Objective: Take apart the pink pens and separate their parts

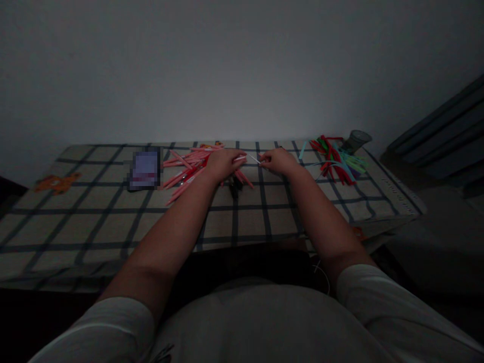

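My left hand (226, 162) is closed on a slim pink pen (239, 158), over the right end of a spread heap of pink pens (183, 171). My right hand (279, 161) pinches a thin white stick (254, 159) that slants into the gap between both hands; its exact kind is too small to make out. Whether the stick touches the pen I cannot tell. Below my left hand lie a few small black pieces (233, 187), partly covered by it. The picture is dark, and fine detail at the fingertips is lost.
A checked cloth (249, 222) covers the table, which stands against a grey wall. At the left lie a blurred-out phone-like object (145, 169) and an orange patterned patch (56, 182). Right of my hands are coloured fuzzy strips (335, 164) and a glass (357, 141).
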